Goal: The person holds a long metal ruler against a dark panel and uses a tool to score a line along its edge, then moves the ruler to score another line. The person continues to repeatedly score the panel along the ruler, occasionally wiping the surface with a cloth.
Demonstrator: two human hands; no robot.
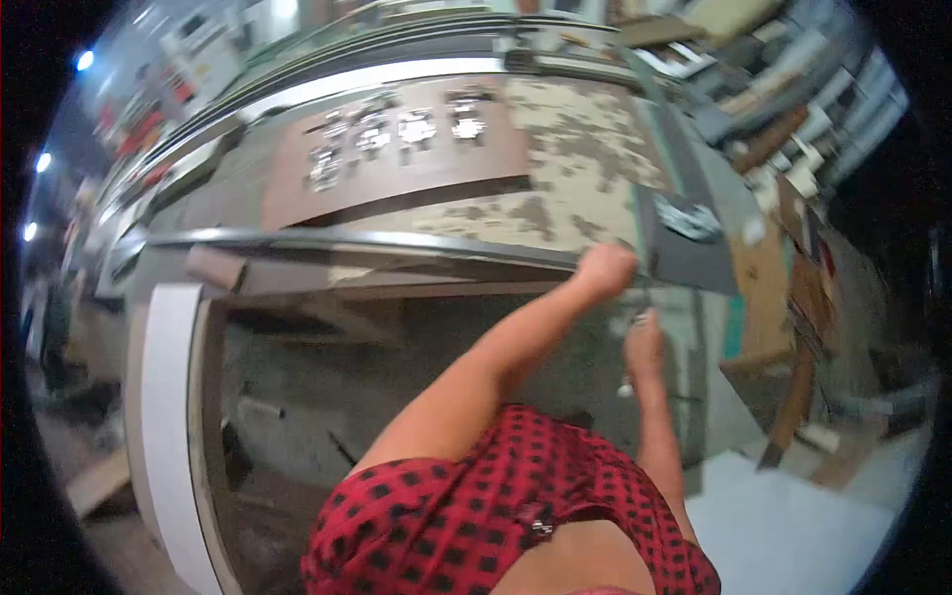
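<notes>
A long shiny metal strip (397, 239) runs across the workbench's near edge. At its right end is my left hand (607, 270), closed around it, with the arm stretched forward. Just below and to the right, my right hand (645, 345) is closed too. A small dark tip shows above that hand and a pale end below it, but blur hides what the object is. The two hands are apart. Beyond the strip, a brown board (397, 174) bears several shiny metal fittings (416, 127).
A crumpled bag (686, 220) lies on a dark panel (684, 260) at the right. A long white board (171, 416) stands at the left, and a white sheet (783, 526) is at the lower right. Wooden offcuts and stacked strips fill the upper right.
</notes>
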